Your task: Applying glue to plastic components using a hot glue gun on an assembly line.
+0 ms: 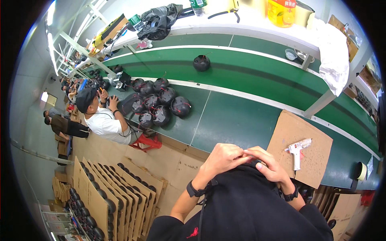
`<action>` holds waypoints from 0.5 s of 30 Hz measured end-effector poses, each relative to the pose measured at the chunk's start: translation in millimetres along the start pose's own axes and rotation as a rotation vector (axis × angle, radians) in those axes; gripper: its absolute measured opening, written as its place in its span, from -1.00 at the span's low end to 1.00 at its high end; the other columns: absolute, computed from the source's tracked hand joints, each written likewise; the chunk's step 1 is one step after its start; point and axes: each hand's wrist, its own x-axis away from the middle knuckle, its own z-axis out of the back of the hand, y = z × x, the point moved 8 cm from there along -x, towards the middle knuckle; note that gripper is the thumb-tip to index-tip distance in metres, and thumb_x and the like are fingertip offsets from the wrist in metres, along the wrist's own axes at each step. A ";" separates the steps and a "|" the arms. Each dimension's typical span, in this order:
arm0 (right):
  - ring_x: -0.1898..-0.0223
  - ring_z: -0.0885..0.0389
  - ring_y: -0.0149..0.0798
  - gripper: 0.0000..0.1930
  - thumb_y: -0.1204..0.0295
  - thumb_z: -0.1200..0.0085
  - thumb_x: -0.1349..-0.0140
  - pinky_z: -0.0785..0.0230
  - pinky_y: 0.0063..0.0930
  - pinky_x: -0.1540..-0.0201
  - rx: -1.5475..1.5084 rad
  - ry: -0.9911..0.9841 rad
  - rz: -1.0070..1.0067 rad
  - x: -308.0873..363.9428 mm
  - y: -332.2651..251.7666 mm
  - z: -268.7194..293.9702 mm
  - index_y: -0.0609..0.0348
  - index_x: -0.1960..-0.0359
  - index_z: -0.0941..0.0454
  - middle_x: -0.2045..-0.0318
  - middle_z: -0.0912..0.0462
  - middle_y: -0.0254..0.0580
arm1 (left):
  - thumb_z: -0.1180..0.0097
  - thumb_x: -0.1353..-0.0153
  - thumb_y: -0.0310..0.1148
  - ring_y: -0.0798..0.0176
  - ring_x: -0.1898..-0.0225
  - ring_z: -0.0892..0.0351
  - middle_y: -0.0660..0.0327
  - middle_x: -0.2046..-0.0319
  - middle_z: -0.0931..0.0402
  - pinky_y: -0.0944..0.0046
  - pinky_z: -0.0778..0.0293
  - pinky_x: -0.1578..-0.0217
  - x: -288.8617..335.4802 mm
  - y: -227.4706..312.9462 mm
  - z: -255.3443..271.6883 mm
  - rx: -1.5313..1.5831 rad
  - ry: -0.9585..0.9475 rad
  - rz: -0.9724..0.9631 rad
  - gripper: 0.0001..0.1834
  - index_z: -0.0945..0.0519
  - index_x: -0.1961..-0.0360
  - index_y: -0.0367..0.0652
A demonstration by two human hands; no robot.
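Note:
My left hand (226,159) is curled, knuckles up, in front of my black top. My right hand (270,164) meets it at the fingertips, its fingers bent and pressed together. Anything they may grip between them is hidden or too small to make out. A white glue gun (298,152) lies near my right hand, on a brown cardboard sheet (283,138) on the green bench. Left of my hands, several black round shells (161,115) with red wires stand grouped on the bench.
One more black shell (201,63) sits on the green conveyor belt (249,68). A tape roll (360,170) is at the bench's right end. Left, a co-worker in a white shirt (108,124) sits on a red stool (146,142). Cardboard dividers (94,193) with black shells stand below.

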 end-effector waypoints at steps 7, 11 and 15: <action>-0.07 -0.54 -0.16 -0.60 0.41 0.13 -0.46 -0.48 -0.32 -0.07 -0.126 0.159 -0.046 -3.1 9.6 2.0 0.33 -0.25 -0.41 -0.16 -0.48 0.01 | -0.35 -0.17 -0.33 0.11 0.57 -0.51 0.16 0.61 -0.50 0.17 -0.42 0.53 -4.4 0.3 11.0 -0.027 0.078 0.086 -0.76 -0.58 0.52 -0.21; -0.07 -0.54 -0.16 -0.61 0.42 0.14 -0.46 -0.50 -0.34 -0.04 -0.154 0.169 -0.053 -2.5 15.8 0.4 0.34 -0.24 -0.41 -0.15 -0.48 0.01 | -0.34 -0.17 -0.40 0.07 0.54 -0.51 0.11 0.58 -0.48 0.15 -0.41 0.51 1.5 -2.1 7.7 -0.065 0.072 0.002 -0.82 -0.61 0.44 -0.27; -0.09 -0.53 -0.15 -0.61 0.45 0.13 -0.44 -0.51 -0.33 -0.04 -0.147 0.161 -0.078 -3.6 17.5 -0.6 0.33 -0.24 -0.42 -0.14 -0.48 0.01 | -0.34 -0.18 -0.41 0.07 0.51 -0.54 0.12 0.55 -0.52 0.15 -0.45 0.46 3.7 -2.4 9.8 -0.057 0.073 0.007 -0.84 -0.62 0.39 -0.27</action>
